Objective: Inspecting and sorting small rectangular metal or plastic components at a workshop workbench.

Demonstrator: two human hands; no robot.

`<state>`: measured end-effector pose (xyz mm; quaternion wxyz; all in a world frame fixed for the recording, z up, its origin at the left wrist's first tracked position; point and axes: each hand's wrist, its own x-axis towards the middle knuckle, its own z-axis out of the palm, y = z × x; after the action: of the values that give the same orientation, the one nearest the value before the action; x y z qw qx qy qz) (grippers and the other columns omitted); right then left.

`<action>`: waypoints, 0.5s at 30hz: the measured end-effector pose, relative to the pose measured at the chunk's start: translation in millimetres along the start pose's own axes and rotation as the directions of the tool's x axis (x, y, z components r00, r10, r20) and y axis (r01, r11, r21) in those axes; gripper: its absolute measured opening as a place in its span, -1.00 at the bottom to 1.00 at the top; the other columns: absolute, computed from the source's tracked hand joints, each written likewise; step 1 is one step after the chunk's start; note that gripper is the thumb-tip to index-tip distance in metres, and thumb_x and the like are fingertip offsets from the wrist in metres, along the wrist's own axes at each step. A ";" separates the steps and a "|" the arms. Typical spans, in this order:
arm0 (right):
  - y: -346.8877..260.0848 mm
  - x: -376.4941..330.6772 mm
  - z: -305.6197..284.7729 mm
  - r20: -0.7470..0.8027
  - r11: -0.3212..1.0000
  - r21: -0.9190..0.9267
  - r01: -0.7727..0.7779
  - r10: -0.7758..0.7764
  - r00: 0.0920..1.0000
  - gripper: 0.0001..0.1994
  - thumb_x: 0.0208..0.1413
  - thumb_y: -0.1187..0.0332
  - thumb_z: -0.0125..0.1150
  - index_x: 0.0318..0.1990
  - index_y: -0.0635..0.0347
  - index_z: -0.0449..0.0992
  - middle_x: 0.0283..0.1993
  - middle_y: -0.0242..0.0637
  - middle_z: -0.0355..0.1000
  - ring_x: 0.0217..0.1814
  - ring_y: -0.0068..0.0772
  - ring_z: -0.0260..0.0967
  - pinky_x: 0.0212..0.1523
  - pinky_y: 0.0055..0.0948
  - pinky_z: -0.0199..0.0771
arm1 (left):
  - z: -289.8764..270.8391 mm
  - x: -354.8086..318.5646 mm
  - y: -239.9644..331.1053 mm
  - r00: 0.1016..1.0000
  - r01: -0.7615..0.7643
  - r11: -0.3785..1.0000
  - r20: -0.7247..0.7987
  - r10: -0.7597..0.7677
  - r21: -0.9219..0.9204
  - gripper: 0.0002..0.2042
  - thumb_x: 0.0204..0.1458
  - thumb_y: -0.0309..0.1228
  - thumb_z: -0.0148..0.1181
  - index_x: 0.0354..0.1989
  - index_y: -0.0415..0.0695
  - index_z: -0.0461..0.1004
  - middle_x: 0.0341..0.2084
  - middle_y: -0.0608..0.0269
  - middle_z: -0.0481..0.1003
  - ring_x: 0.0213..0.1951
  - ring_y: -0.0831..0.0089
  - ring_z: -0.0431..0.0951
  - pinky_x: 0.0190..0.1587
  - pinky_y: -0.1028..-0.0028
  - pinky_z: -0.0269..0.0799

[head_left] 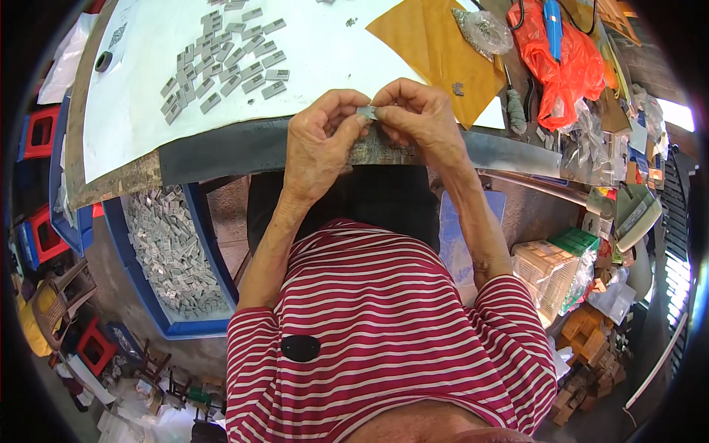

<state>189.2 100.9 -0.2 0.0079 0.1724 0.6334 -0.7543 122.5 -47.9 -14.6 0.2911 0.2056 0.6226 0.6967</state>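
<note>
Over the table's front edge, my left hand [323,135] and my right hand [426,118] meet fingertip to fingertip. Between them they pinch a small grey rectangular piece [367,112], mostly covered by the thumbs and fingers. On the white sheet [133,140] to the far left lie several loose grey rectangular pieces [224,60] of similar size, each with a darker mark. A few tiny dark parts [459,89] rest on a sheet of brown paper [421,37] beyond my right hand.
Below the table on the left stands a blue tray [156,310] heaped with grey pieces. A red plastic bag [569,77] and a blue-handled tool [552,29] lie at the table's far right. A bag of small metal parts [484,33] sits on the brown paper.
</note>
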 end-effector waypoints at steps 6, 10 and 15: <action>-0.4 2.7 -2.3 -0.031 1.000 0.013 0.015 -0.014 0.999 -0.93 -0.10 0.56 0.09 -0.41 0.35 0.43 -0.63 -0.43 0.28 -0.66 -0.76 0.15 -0.69 -0.76 0.06 | -0.6 1.2 7.1 0.995 -0.100 0.968 0.005 0.102 0.232 -0.83 -0.08 -0.57 0.09 -0.28 -0.30 0.42 -0.56 0.19 0.47 -0.52 0.55 0.47 -0.44 0.59 0.39; -2.6 6.8 -5.3 -0.008 0.999 0.039 -0.004 0.004 1.000 -0.92 -0.09 0.55 0.10 -0.40 0.36 0.43 -0.62 -0.43 0.29 -0.65 -0.74 0.15 -0.69 -0.75 0.07 | -1.6 4.8 11.4 0.968 -0.240 0.844 0.051 0.247 0.480 -0.83 -0.11 -0.57 0.11 -0.30 -0.28 0.43 -0.60 0.17 0.43 -0.56 0.50 0.43 -0.48 0.55 0.34; 0.0 12.3 -3.4 -0.006 0.993 0.111 0.034 -0.034 0.999 -0.91 -0.04 0.54 0.08 -0.35 0.35 0.43 -0.56 -0.41 0.30 -0.64 -0.72 0.15 -0.65 -0.77 0.07 | -5.7 11.6 11.7 0.958 -0.265 0.807 0.051 0.281 0.528 -0.83 -0.10 -0.56 0.12 -0.28 -0.27 0.43 -0.63 0.29 0.40 -0.58 0.63 0.37 -0.51 0.62 0.30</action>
<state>178.5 106.7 -4.0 -0.0157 0.1632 0.5935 -0.7880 108.4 -45.2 -4.7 0.1108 0.3548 0.7583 0.5356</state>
